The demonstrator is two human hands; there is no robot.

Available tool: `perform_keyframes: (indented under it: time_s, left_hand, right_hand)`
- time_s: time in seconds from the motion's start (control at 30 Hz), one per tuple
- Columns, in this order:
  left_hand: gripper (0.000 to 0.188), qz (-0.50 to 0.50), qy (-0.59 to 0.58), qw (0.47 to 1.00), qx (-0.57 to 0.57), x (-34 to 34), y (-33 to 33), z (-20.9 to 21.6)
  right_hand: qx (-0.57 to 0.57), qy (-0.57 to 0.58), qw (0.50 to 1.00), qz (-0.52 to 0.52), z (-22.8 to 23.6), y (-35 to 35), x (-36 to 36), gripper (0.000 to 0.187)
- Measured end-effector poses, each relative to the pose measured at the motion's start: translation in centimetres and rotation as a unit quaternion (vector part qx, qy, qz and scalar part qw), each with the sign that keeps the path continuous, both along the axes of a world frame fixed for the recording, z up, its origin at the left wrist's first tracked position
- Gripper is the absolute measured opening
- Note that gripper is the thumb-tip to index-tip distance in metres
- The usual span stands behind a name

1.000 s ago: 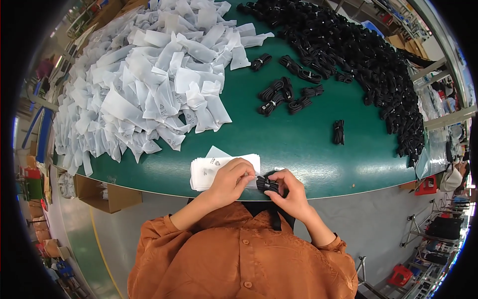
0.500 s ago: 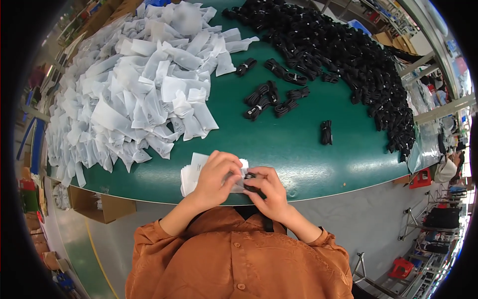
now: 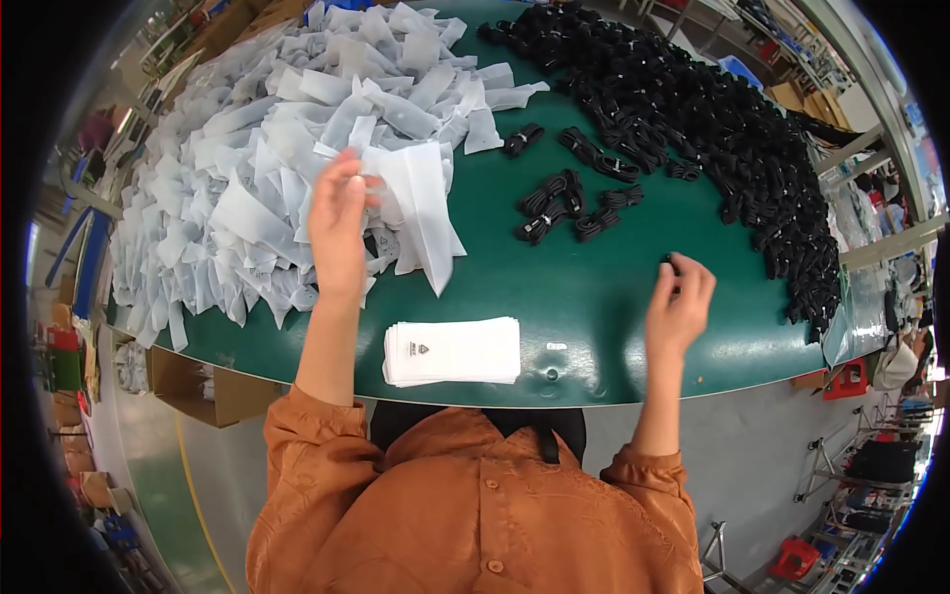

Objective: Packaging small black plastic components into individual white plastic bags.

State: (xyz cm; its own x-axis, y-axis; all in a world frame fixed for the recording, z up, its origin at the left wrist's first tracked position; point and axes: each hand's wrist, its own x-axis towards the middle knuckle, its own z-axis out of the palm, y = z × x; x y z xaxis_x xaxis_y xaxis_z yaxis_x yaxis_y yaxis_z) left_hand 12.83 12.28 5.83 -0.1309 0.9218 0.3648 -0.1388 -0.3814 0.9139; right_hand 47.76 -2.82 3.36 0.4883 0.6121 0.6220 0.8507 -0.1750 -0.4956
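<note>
My left hand (image 3: 339, 213) is raised over the right part of the pile of white translucent bags (image 3: 247, 208), its fingers loosely bent and apart. Just beyond its fingertips a white bag (image 3: 424, 203) hangs slanted above the table; whether a fingertip still touches it is hard to make out. At the right, my right hand (image 3: 681, 302) closes its fingertips on a small bundled black cable (image 3: 674, 258), mostly hidden by the fingers. A neat stack of flat white bags (image 3: 465, 356) lies at the near table edge between my forearms.
Several loose black cable bundles (image 3: 542, 193) lie mid-table on the green tabletop (image 3: 584, 297). A large heap of black cable bundles (image 3: 722, 148) runs along the far right. Below the left edge stands an open cardboard box (image 3: 213, 396); metal racks stand at the right.
My hands have parted from over the stack. The left went forward and left with a filled white bag; the right reached right to the lone cable bundle and took hold of it.
</note>
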Motion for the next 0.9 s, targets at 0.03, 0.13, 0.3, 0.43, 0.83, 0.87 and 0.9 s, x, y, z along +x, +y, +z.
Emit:
perform_keyframes:
  time_s: [0.03,0.13,0.3,0.43,0.83,0.87,0.9]
  left_hand:
    - [0.022,0.002,0.003,1.0,0.001,-0.1,-0.4,0.2]
    - [0.025,0.074,0.292,0.942,0.149,0.1,-4.6,-1.4]
    - [0.027,-0.207,0.392,0.889,0.115,4.0,-12.6,-5.3]
    - [0.028,-0.177,0.445,0.866,0.141,5.8,-13.9,-6.9]
    - [0.013,-0.146,0.463,0.865,0.124,7.0,-14.6,-7.5]
    - [0.013,-0.146,0.462,0.866,0.125,6.9,-14.5,-7.4]
    - [0.013,-0.161,0.444,0.876,0.096,6.8,-14.5,-7.2]
  right_hand:
    - [-0.037,-0.084,0.993,-0.081,-1.8,0.0,2.8,0.021]
    - [-0.269,-0.065,0.947,-0.162,-4.7,-0.7,6.7,0.026]
    - [-0.157,0.062,0.985,-0.025,-5.0,-0.9,4.4,0.033]
    - [-0.159,0.03,0.986,0.027,-4.5,-2.0,-0.6,0.037]
    - [-0.129,0.169,0.955,0.207,-2.9,-6.4,-9.5,0.037]
    - [-0.131,0.2,0.947,0.212,-2.8,-6.6,-9.6,0.04]
    - [-0.131,0.199,0.948,0.211,-2.9,-6.7,-9.7,0.04]
